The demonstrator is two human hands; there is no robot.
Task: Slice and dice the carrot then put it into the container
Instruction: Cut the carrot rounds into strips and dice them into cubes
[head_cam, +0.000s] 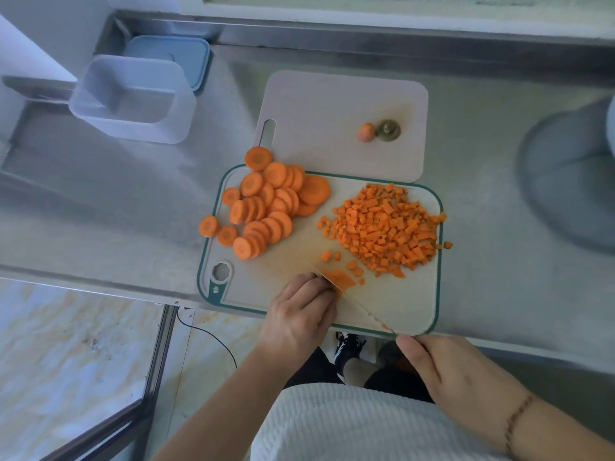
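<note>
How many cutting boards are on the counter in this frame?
2. The green-rimmed board lies nearest the person and carries the carrot rounds and dice. The plain pale board lies behind it, its near edge tucked under the first, holding the carrot ends.

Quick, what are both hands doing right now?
Left hand: fingers curled, holding down the carrot strips.
Right hand: gripping the knife.

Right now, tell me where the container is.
In the head view the clear container stands on the steel counter at the upper left, in front of a blue lid and left of the pink cutting board.
</note>
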